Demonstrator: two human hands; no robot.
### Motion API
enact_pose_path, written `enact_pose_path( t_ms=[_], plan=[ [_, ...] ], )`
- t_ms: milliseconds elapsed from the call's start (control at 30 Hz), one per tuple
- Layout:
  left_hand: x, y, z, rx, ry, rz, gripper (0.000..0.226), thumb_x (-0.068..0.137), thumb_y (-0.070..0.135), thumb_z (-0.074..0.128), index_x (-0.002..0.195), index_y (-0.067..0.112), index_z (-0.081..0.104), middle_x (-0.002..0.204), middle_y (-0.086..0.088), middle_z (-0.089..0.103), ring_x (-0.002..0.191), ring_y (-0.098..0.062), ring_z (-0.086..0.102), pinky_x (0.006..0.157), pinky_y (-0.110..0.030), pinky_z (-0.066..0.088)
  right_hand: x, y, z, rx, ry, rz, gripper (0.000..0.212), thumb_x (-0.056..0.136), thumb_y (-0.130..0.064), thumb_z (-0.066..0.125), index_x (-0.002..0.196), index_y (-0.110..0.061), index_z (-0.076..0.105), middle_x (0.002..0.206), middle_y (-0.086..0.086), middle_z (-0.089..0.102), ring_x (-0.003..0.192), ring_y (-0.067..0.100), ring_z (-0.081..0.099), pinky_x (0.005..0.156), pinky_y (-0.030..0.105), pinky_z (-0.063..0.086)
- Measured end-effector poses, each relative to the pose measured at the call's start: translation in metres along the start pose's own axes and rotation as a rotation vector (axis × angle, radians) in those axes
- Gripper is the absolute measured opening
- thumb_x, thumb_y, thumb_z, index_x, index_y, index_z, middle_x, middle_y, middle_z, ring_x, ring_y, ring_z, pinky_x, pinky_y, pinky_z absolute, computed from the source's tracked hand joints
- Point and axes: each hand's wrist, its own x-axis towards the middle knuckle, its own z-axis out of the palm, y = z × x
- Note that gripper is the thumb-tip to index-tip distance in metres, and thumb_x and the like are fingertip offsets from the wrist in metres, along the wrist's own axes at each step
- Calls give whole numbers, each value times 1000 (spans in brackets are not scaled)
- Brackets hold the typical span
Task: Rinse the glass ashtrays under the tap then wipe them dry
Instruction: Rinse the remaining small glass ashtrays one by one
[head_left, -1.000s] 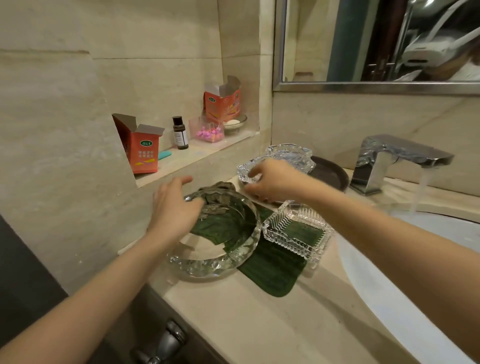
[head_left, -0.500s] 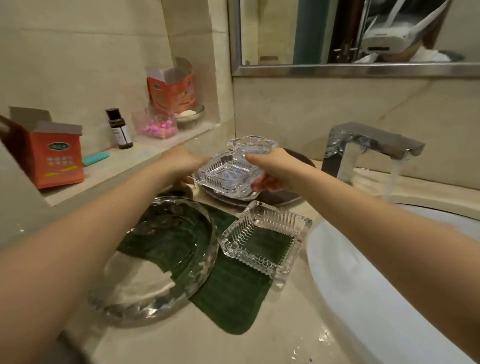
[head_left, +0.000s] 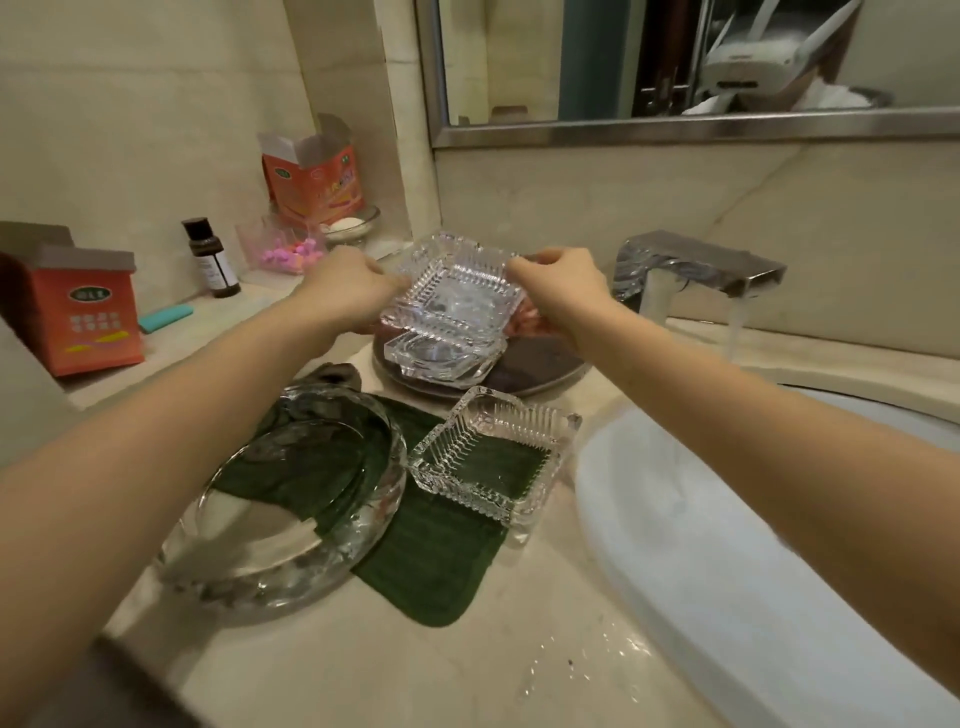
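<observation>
A square ribbed glass ashtray (head_left: 457, 291) is lifted and tilted above the dark round tray (head_left: 540, 366). My left hand (head_left: 345, 288) grips its left edge and my right hand (head_left: 558, 288) grips its right edge. Under it, a smaller clear ashtray (head_left: 436, 356) lies on the tray. A second square ribbed ashtray (head_left: 493, 457) and a large round glass ashtray (head_left: 291, 499) sit on the green cloth (head_left: 431, 566) on the counter. The chrome tap (head_left: 696, 267) at right is running water into the white basin (head_left: 727, 571).
A wall niche at left holds two orange boxes (head_left: 88, 317) (head_left: 314, 176), a small brown bottle (head_left: 210, 260), a clear box of pink items (head_left: 283, 249), a soap dish (head_left: 348, 226) and a teal object (head_left: 166, 317). Water drops lie on the front counter (head_left: 571, 670). A mirror (head_left: 675, 62) hangs above.
My left hand left the large round ashtray and joined my right hand on the square ashtray. Both hands have raised it off the tray, and the view moved closer.
</observation>
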Motion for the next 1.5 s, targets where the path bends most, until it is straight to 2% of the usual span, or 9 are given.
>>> enact_pose_path(
  t_ms=[233, 333, 467, 800, 967, 1133, 1333, 1433, 1500],
  plan=[
    [-65, 55, 32, -309, -510, -140, 36, 94, 9, 50, 128, 5, 40, 81, -9, 55, 54, -16, 66, 45, -18, 53, -52, 18, -83, -129, 147, -32, 31, 90, -22, 56, 98, 7, 63, 56, 2, 43, 38, 10, 41, 46, 21, 39],
    [-91, 72, 63, -451, -669, -178, 50, 95, 12, 47, 140, 17, 26, 90, -5, 52, 74, -30, 71, 63, -33, 60, -76, 37, -115, -164, 163, 5, 37, 92, -21, 53, 106, 12, 59, 54, 0, 35, 43, 11, 36, 39, 13, 38],
    [-106, 84, 115, -751, -730, -290, 35, 96, 19, 50, 129, 11, 45, 129, -8, 50, 91, -32, 65, 67, -39, 60, -93, 57, -151, -120, 181, 90, 25, 93, -22, 52, 101, -1, 62, 72, 8, 56, 58, 16, 51, 57, 25, 49],
    [-80, 90, 208, -736, -636, -518, 53, 92, 56, 46, 119, 12, 59, 99, -13, 70, 82, -26, 68, 76, -37, 56, -78, 103, -183, -182, 127, 187, 21, 96, -19, 48, 107, -5, 60, 33, -12, 36, 29, 2, 32, 42, 17, 34],
    [-68, 89, 225, -712, -592, -514, 40, 98, 44, 42, 102, 9, 60, 78, -13, 64, 56, -24, 65, 45, -31, 54, -68, 124, -182, -115, 12, 282, 41, 95, -32, 50, 133, -19, 45, 89, 2, 61, 71, 18, 57, 75, 33, 53],
    [-61, 82, 248, -761, -559, -553, 44, 97, 44, 45, 129, 15, 52, 82, -14, 61, 64, -27, 61, 55, -34, 56, -73, 153, -167, 18, 9, 333, 67, 93, -13, 56, 148, -26, 19, 128, 8, 51, 83, 14, 58, 75, 31, 51],
    [-58, 69, 267, -874, -589, -606, 61, 92, 57, 43, 133, 13, 49, 95, -12, 62, 75, -29, 64, 69, -40, 55, -71, 168, -175, 78, 69, 224, 52, 91, 7, 45, 139, -14, 41, 88, 4, 61, 75, 19, 59, 79, 35, 49],
    [-53, 69, 271, -921, -584, -562, 66, 91, 61, 37, 130, 10, 51, 117, -14, 61, 94, -33, 64, 87, -49, 52, -69, 170, -180, 6, 66, 163, 53, 93, 0, 48, 141, -17, 37, 114, 6, 61, 94, 23, 59, 87, 35, 47],
    [-52, 70, 273, -932, -547, -540, 61, 92, 59, 36, 128, 12, 52, 113, -12, 60, 86, -29, 63, 85, -47, 53, -68, 175, -181, -427, 130, -7, 55, 94, -10, 48, 146, -15, 29, 143, 6, 43, 125, 23, 46, 104, 34, 35]
  ],
)
